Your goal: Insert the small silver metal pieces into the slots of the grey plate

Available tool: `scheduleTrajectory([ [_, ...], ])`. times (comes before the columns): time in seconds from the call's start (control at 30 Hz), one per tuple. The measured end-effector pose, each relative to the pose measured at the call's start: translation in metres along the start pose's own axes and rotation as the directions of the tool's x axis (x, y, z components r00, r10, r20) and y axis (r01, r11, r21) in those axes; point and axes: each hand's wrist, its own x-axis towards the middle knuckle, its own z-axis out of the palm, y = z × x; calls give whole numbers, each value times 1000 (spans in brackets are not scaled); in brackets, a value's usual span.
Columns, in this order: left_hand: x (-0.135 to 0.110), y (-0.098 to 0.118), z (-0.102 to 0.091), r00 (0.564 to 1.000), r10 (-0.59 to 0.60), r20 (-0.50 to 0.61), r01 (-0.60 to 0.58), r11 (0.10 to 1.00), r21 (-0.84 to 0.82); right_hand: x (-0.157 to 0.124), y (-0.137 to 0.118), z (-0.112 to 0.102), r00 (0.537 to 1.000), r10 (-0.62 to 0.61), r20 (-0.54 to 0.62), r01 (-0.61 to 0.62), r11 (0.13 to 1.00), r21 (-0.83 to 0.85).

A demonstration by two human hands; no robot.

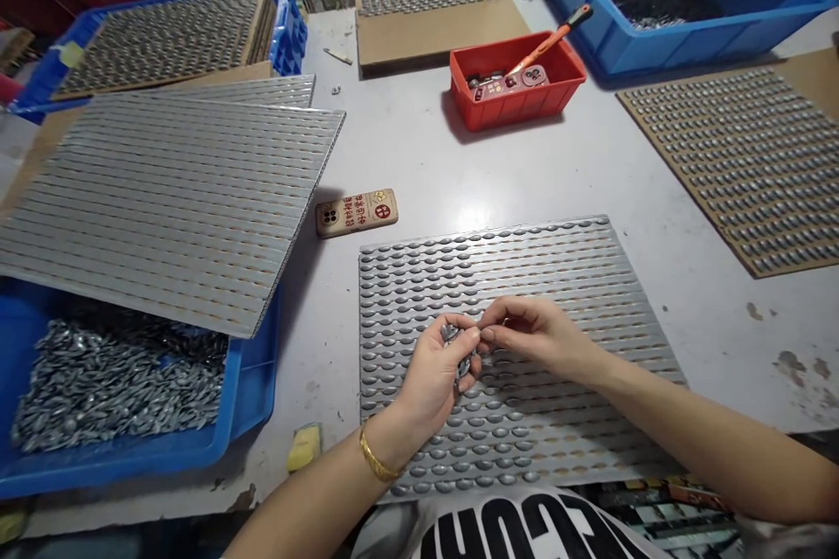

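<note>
A cardboard sheet covered in rows of small grey metal pieces lies on the table in front of me. My left hand is cupped over it and holds a small bunch of the grey metal pieces. My right hand meets it from the right, its thumb and fingers pinched on one piece at the left hand's fingertips. A gold bangle sits on my left wrist.
A blue bin of loose grey pieces stands at the left, a filled sheet resting over it. More filled sheets lie right and far. A red tray holds an orange-handled tool. A small printed box lies mid-table. Another person stands at the far edge.
</note>
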Motion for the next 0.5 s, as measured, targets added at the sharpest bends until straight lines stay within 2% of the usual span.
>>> scheduleTrajectory([
  [0.07,0,0,-1,1000,10,-3,-10,1000,4,1,3,1,1000,14,-2,-14,999,46],
  [0.13,1,-1,-1,1000,18,0,-18,1000,0,2,5,0,1000,3,-7,-3,1000,3],
  [0.23,2,-2,-2,1000,26,16,-26,1000,-5,1,7,-1,996,-91,13,92,978,-185],
  [0.37,2,0,-2,1000,-7,10,7,999,-42,-3,6,-5,953,-291,87,295,822,-486],
  [0.43,1,2,-2,999,-49,-1,48,995,-88,-5,5,-12,945,-324,37,295,800,-522],
  [0.5,0,5,-2,997,-72,-19,69,990,-120,-4,7,-22,948,-314,-46,245,817,-522],
])
